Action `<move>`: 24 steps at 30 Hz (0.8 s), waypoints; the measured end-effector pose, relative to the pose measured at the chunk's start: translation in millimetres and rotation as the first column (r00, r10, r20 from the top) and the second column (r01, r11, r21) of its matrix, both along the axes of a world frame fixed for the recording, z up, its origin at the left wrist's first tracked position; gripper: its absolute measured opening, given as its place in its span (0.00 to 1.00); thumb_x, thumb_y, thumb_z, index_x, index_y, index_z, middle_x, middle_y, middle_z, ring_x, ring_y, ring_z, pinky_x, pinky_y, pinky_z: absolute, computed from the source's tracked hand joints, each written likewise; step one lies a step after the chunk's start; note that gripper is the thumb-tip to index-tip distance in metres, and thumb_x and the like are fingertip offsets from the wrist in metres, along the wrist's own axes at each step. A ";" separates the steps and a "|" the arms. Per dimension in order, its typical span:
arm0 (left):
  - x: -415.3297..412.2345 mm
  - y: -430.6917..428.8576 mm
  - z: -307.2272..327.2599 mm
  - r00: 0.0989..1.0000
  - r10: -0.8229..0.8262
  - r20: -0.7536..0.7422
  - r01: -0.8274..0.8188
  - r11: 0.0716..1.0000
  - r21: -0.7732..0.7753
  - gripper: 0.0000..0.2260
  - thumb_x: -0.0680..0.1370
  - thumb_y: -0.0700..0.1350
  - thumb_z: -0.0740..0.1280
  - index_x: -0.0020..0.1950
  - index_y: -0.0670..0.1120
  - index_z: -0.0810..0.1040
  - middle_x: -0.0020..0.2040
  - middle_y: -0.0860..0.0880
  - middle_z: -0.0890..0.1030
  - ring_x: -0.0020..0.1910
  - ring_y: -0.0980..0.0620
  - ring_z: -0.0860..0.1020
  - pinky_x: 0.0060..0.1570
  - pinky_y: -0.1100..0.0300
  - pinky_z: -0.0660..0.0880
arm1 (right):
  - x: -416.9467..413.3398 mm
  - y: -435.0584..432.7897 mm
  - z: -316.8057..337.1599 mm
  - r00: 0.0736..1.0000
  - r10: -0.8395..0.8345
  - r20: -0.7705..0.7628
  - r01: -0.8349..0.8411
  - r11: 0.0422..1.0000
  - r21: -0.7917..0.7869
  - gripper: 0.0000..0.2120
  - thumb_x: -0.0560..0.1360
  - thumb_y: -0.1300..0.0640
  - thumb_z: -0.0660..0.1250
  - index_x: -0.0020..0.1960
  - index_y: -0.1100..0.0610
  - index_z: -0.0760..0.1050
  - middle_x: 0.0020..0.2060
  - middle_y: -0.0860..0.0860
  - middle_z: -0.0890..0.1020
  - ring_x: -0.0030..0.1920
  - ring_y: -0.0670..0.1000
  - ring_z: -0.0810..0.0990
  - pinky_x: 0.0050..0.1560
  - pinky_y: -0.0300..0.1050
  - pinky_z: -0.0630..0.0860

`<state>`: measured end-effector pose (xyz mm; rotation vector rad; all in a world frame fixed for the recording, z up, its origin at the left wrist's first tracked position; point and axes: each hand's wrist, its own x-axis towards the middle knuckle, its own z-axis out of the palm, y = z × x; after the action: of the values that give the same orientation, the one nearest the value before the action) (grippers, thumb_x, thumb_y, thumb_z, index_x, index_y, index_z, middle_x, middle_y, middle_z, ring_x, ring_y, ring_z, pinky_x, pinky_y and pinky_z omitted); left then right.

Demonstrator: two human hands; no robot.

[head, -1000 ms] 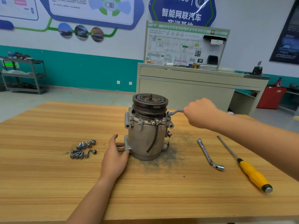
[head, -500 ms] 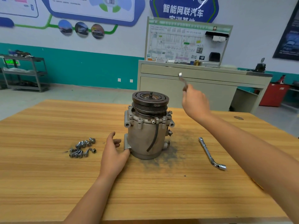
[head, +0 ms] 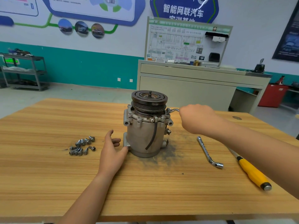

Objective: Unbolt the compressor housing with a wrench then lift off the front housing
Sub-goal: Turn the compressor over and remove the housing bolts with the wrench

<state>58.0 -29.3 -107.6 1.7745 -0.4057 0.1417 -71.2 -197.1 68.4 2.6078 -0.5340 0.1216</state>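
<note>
The compressor (head: pixel 145 131) stands at the centre of the frame on the wooden table (head: pixel 48 175). It is a dull grey metal cylinder with a dark, grooved pulley (head: pixel 149 98) on top and a short threaded stub rising from the pulley's middle. A lugged flange with bolt bosses rings the body just under the pulley, and a black hose (head: pixel 152 136) curves down the near face. Dark grime stains the wood to its lower right. Its long axis is upright, pulley end pointing up and base flat on the table.

The right hand (head: pixel 197 118), right of centre, is curled in a fist round the handle of a small wrench (head: pixel 173 110). The wrench lies roughly level, its head at the flange's right edge; whether it sits squarely on a bolt is hard to tell.

The left hand (head: pixel 111 147), left of the base, is spread open, its thumb touching a lug at the compressor's foot.

A heap of loose bolts (head: pixel 82 145) lies at centre left. An L-shaped socket wrench (head: pixel 208 152) and a yellow-handled screwdriver (head: pixel 252 172) lie at lower right.
</note>
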 end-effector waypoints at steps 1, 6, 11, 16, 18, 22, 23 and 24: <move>-0.3 0.1 0.6 1.000 -0.002 -0.005 0.002 1.000 -0.004 0.36 0.71 0.43 0.73 0.74 0.48 0.58 0.52 0.52 0.74 0.53 0.55 0.74 0.48 0.61 0.67 | 1.1 2.6 1.0 1.000 -0.001 -0.015 0.000 0.998 -0.067 0.07 0.74 0.67 0.57 0.43 0.57 0.66 0.30 0.50 0.67 0.28 0.48 0.64 0.24 0.41 0.60; -0.4 0.9 1.9 1.000 0.001 -0.029 -0.003 0.998 -0.056 0.34 0.73 0.37 0.69 0.74 0.48 0.56 0.52 0.50 0.75 0.54 0.53 0.75 0.47 0.62 0.66 | 4.2 4.8 3.3 0.995 -0.001 -0.104 -0.026 0.967 -0.253 0.05 0.75 0.66 0.58 0.45 0.57 0.67 0.29 0.50 0.66 0.26 0.49 0.64 0.22 0.41 0.57; -1.6 -0.2 2.3 1.000 0.003 -0.028 -0.005 0.997 -0.078 0.32 0.75 0.37 0.67 0.75 0.49 0.56 0.53 0.50 0.75 0.53 0.53 0.74 0.44 0.63 0.66 | 7.1 -16.4 5.3 0.984 0.076 -0.159 -0.131 0.921 -0.368 0.04 0.78 0.63 0.51 0.46 0.58 0.62 0.28 0.50 0.65 0.25 0.48 0.63 0.24 0.41 0.56; -0.8 -0.4 5.5 0.998 0.044 -0.041 -0.048 0.992 -0.114 0.31 0.74 0.36 0.65 0.74 0.48 0.56 0.54 0.50 0.73 0.55 0.52 0.73 0.49 0.58 0.66 | 35.7 -44.4 0.6 0.986 0.153 -0.066 -0.166 0.940 -0.299 0.08 0.78 0.64 0.56 0.57 0.59 0.68 0.45 0.52 0.80 0.43 0.53 0.78 0.50 0.46 0.71; -0.1 -1.1 7.2 0.998 0.050 -0.046 -0.054 0.993 -0.109 0.31 0.75 0.36 0.65 0.74 0.48 0.56 0.54 0.49 0.73 0.53 0.52 0.72 0.48 0.59 0.66 | 55.0 -49.6 -3.7 0.964 0.264 0.012 -0.249 0.920 -0.302 0.12 0.78 0.64 0.56 0.61 0.59 0.68 0.57 0.55 0.78 0.57 0.55 0.76 0.64 0.50 0.63; 1.0 0.0 6.1 0.997 0.046 -0.060 -0.052 0.994 -0.097 0.29 0.76 0.38 0.64 0.74 0.48 0.58 0.53 0.50 0.74 0.51 0.55 0.73 0.41 0.67 0.66 | 71.5 -52.6 -13.8 0.922 0.342 0.179 -0.310 0.932 -0.187 0.16 0.79 0.64 0.55 0.65 0.58 0.69 0.60 0.55 0.77 0.59 0.55 0.75 0.64 0.49 0.65; 1.4 0.5 5.7 0.997 0.046 -0.063 -0.051 0.995 -0.090 0.28 0.76 0.39 0.64 0.74 0.47 0.59 0.53 0.50 0.74 0.50 0.56 0.73 0.39 0.69 0.65 | 69.4 -55.1 -15.5 0.914 0.299 0.274 -0.273 0.953 -0.128 0.14 0.79 0.62 0.54 0.63 0.59 0.71 0.55 0.56 0.79 0.54 0.56 0.76 0.55 0.49 0.71; 1.2 0.7 5.6 0.997 0.047 -0.062 -0.052 0.995 -0.082 0.27 0.76 0.39 0.64 0.73 0.47 0.60 0.53 0.50 0.74 0.49 0.57 0.73 0.38 0.71 0.65 | 64.8 -57.2 -14.9 0.879 0.238 0.412 -0.243 0.969 -0.041 0.13 0.80 0.60 0.53 0.60 0.60 0.73 0.47 0.57 0.80 0.49 0.57 0.76 0.42 0.46 0.70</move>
<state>59.2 -28.6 -102.0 1.7026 -0.3080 0.1384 -6.4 -254.3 53.5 2.6557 -0.3426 0.7716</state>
